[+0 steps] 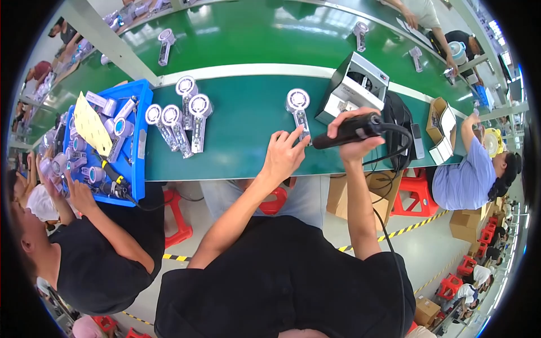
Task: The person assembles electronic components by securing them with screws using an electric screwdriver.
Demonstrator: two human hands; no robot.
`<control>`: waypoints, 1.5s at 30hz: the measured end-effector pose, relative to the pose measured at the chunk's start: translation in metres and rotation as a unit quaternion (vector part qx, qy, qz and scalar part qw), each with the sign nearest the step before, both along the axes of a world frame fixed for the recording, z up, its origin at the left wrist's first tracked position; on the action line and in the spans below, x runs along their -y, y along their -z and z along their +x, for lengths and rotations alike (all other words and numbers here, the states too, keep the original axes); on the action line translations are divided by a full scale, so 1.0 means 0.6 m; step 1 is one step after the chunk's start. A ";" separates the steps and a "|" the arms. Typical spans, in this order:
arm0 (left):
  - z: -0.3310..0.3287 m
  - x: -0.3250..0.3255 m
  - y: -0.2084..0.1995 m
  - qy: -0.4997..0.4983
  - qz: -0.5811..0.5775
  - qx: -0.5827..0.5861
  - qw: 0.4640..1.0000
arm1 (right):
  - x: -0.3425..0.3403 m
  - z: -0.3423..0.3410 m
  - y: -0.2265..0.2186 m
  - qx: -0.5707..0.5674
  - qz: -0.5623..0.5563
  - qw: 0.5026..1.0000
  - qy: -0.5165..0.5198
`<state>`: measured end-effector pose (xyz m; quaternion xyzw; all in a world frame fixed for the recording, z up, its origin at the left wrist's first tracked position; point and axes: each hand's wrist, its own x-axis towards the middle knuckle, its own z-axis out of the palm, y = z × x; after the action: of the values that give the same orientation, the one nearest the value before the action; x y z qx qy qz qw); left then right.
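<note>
A small white-and-lilac handheld fan [298, 102] lies on the green table in front of me, its round head pointing away and its handle open, showing the inner parts. My left hand [282, 155] grips the near end of that handle with its fingertips. My right hand [358, 152] is wrapped round a black electric screwdriver [352, 129] held roughly level, with its cable leaving on the right. The screwdriver's front end is just right of the fan's handle; its tip is hard to make out. Several similar fans [199, 110] lie grouped at the left.
A blue bin [142, 135] of fan parts stands at the left, beside a co-worker [101, 253] in black. At the right are a grey-and-white box-shaped device [360, 81], a black bag [399, 127] and an open carton [441, 127]. A green conveyor [253, 34] with scattered fans runs behind a white rail.
</note>
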<state>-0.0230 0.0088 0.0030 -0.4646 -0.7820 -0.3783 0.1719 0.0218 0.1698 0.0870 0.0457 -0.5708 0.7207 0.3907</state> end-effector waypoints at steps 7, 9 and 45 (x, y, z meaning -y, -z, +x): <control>0.005 0.006 0.010 0.008 0.012 0.012 1.000 | -0.092 0.032 -0.145 -0.199 0.010 0.972 0.124; 0.004 0.005 0.009 0.009 0.006 0.016 1.000 | -0.131 0.027 -0.165 -0.297 0.015 0.939 0.171; 0.005 0.012 0.001 0.000 0.029 0.032 0.999 | -0.088 -0.044 -0.075 0.037 -0.053 0.997 -0.035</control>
<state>-0.0197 0.0015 0.0023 -0.4476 -0.7756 -0.4152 0.1602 -0.0046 0.2225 0.1320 0.0187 -0.5441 0.7643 0.3456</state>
